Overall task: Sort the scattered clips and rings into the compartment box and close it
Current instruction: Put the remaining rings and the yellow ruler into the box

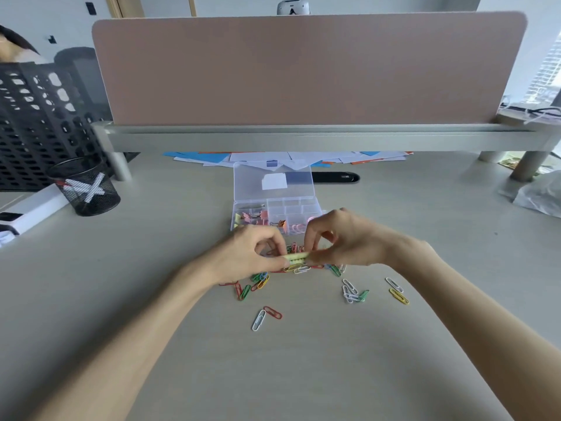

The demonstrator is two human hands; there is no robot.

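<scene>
A clear compartment box stands open in the middle of the desk, its lid tilted back. Its left cells hold pink and yellow binder clips; a front cell holds pink rings. Just in front of the box, my left hand and my right hand pinch the two ends of a row of pale yellow clips. Under and around my hands lie several coloured paper clips, with more at the right and two nearer me.
A black mesh pen cup and a black perforated organiser stand at the left. A pink divider panel on a grey shelf spans the back, with loose papers under it. A plastic bag lies far right.
</scene>
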